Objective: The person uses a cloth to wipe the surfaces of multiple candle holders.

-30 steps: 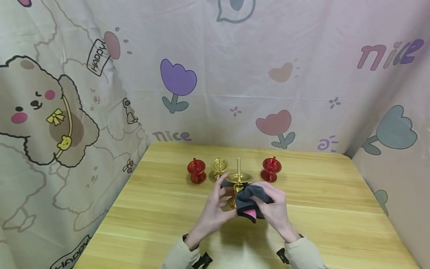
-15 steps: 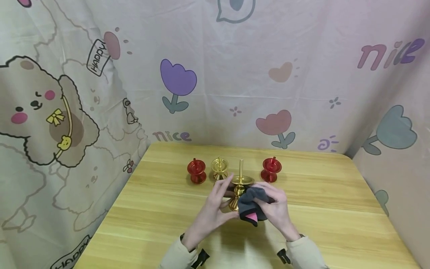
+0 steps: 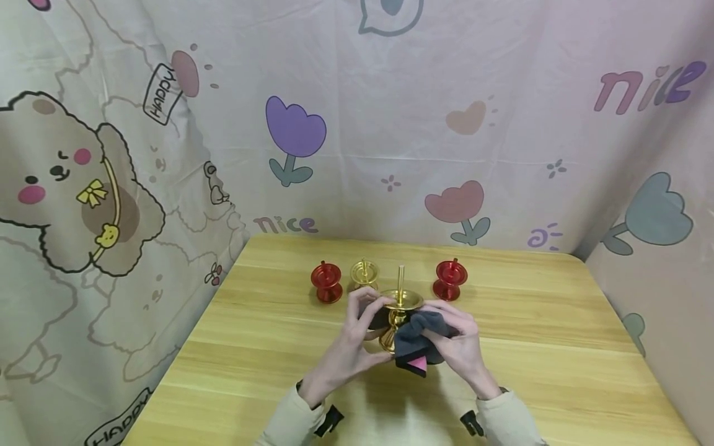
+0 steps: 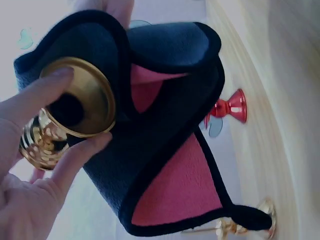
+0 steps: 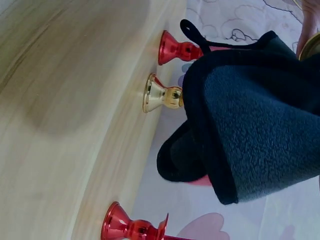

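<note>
The left hand [image 3: 357, 334] pinches the gold stand [image 3: 397, 319] from its left side, with the thumb low near the base and a finger reaching up to the dish [image 3: 410, 301]. In the left wrist view, the fingertips press directly on the metal. At the right of the gold stand, the right hand [image 3: 460, 337] pinches the cloth [image 3: 414, 337] between thumb and fingers; some of these fingers are hidden behind the fold. The cloth lies against the right side of the gold stand, below the dish, and shows its pink inner face.

The gold stand is upright, between both hands, and it seems to be lifted above the table [image 3: 558, 347]. Behind it, from left to right, are the left red stand [image 3: 326, 282], the small gold stand [image 3: 364, 272], which is partly covered by the left hand, and the right red stand [image 3: 450, 280], to the right of the gold stand. No hand appears to hold these three.

In my judgement, the step in hand is the wiping of the gold stand's stem and base; how much is finished, I cannot tell. The next move probably calls for turning the gold stand a little in the left fingers, so that another face meets the cloth, with careful pressure near the spike [image 3: 401, 284].
</note>
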`<act>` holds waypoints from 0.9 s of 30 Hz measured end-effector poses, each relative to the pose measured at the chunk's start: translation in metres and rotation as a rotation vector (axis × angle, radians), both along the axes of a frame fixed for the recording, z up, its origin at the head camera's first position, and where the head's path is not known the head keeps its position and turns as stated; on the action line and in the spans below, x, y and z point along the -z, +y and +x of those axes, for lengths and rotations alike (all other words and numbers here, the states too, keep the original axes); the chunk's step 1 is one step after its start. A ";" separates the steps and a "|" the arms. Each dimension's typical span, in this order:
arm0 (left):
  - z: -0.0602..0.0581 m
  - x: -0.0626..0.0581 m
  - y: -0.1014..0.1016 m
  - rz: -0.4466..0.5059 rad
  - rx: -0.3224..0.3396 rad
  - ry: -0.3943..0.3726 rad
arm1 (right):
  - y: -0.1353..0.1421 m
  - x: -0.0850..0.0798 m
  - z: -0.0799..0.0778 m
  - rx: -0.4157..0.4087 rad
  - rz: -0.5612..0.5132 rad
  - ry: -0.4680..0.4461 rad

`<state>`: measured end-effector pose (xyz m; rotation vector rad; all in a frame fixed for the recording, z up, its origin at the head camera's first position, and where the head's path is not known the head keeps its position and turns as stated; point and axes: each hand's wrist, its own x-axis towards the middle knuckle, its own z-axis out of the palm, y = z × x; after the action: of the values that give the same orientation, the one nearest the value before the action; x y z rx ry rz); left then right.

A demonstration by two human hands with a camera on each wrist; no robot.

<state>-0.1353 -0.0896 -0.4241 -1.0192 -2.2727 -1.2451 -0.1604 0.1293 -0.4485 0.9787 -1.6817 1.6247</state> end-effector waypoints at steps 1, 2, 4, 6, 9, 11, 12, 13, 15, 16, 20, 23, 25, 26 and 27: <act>-0.001 -0.001 -0.001 -0.035 -0.016 0.045 | 0.001 -0.001 0.000 -0.010 -0.004 -0.014; -0.003 -0.001 -0.002 -0.072 -0.040 0.102 | 0.001 -0.002 0.001 -0.020 -0.010 -0.026; -0.005 -0.003 -0.004 -0.139 -0.096 0.220 | 0.002 -0.004 0.001 -0.041 -0.023 -0.039; -0.007 -0.005 -0.006 -0.176 -0.127 0.293 | 0.003 -0.007 0.002 -0.058 -0.032 -0.043; -0.008 -0.008 -0.007 -0.162 -0.111 0.313 | 0.004 -0.008 0.002 -0.074 -0.037 -0.042; -0.009 -0.009 -0.007 -0.120 -0.071 0.292 | 0.005 -0.009 0.002 -0.075 -0.034 -0.057; -0.009 -0.009 -0.007 -0.093 -0.050 0.279 | 0.006 -0.009 0.002 -0.071 -0.031 -0.078; -0.010 -0.009 -0.007 -0.062 -0.026 0.265 | 0.007 -0.009 0.002 -0.070 -0.027 -0.106; -0.011 -0.008 -0.006 0.003 0.022 0.235 | 0.008 -0.009 0.003 -0.073 -0.019 -0.178; -0.012 -0.007 -0.006 0.034 0.045 0.220 | 0.009 -0.009 0.004 -0.074 -0.015 -0.219; -0.014 -0.003 -0.005 0.090 0.092 0.185 | 0.011 -0.010 0.004 -0.095 -0.007 -0.321; -0.014 -0.002 -0.006 0.001 0.052 0.242 | 0.011 -0.010 0.004 -0.086 0.002 -0.295; -0.012 -0.003 -0.007 -0.092 -0.008 0.297 | 0.010 -0.009 0.005 -0.069 0.013 -0.225; -0.010 -0.004 -0.007 -0.137 -0.041 0.314 | 0.009 -0.009 0.005 -0.062 0.019 -0.179; -0.008 -0.005 -0.007 -0.176 -0.075 0.326 | 0.008 -0.010 0.005 -0.050 0.028 -0.135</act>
<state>-0.1437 -0.0968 -0.4194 -1.0961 -2.1663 -0.7926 -0.1559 0.1375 -0.4386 0.9495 -1.7864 1.7383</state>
